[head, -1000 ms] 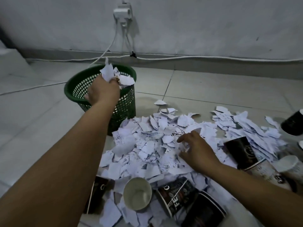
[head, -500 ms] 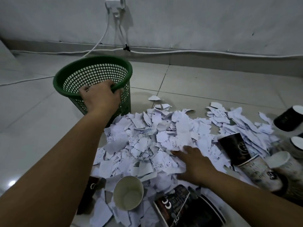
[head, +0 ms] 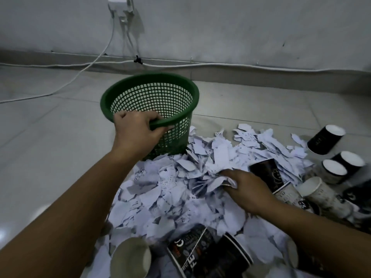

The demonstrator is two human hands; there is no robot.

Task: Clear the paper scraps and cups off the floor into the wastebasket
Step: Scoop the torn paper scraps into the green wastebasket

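Both hands have changed jobs: our left hand (head: pixel 138 131), its scraps dropped, now grips the green wastebasket (head: pixel 176 119) rim, tilting it pileward, while our right hand (head: pixel 246 190) closes on paper scraps (head: pixel 170 189).

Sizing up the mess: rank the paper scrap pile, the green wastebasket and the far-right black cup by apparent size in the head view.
1. paper scrap pile, spreading widest.
2. green wastebasket.
3. far-right black cup, smallest.
The cup lies about as far off as the wastebasket, so nearness hardly affects this order.

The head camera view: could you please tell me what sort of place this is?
Probably an indoor room, at floor level by a wall: pale floor tiles, a wall socket with white cables trailing along the skirting, and a green wastebasket.
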